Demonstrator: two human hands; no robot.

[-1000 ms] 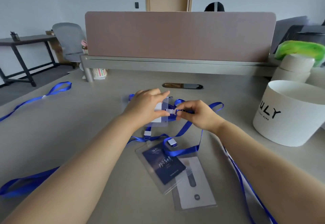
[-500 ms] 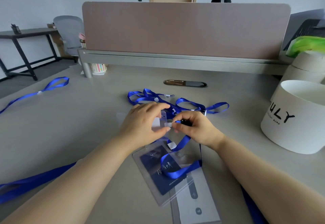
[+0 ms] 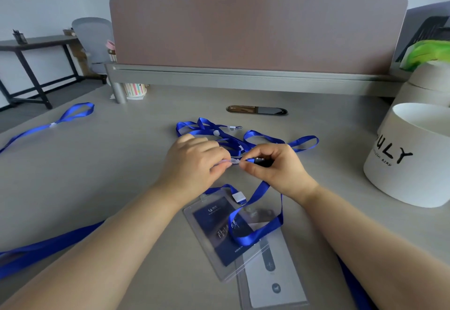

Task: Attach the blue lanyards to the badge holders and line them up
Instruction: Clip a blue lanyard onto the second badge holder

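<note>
My left hand (image 3: 194, 163) pinches the top of a clear badge holder (image 3: 229, 162), mostly hidden under its fingers. My right hand (image 3: 275, 171) grips the clip end of a blue lanyard (image 3: 258, 232), right against the holder's top; the strap loops down over a badge holder with a dark blue card (image 3: 219, 232). Partly under that lies a holder with a white card (image 3: 272, 283). A tangle of loose blue lanyards (image 3: 219, 134) sits just behind my hands.
A white round box (image 3: 411, 163) with black lettering stands at the right, a second one behind it. More blue lanyards lie at far left (image 3: 60, 120) and front left (image 3: 43, 246). A pink divider panel (image 3: 258, 32) closes the desk's back edge.
Both hands came nearer to me and lower toward the desk. The clear holder, earlier held upright and visible, is now tipped flat and mostly covered by my left fingers.
</note>
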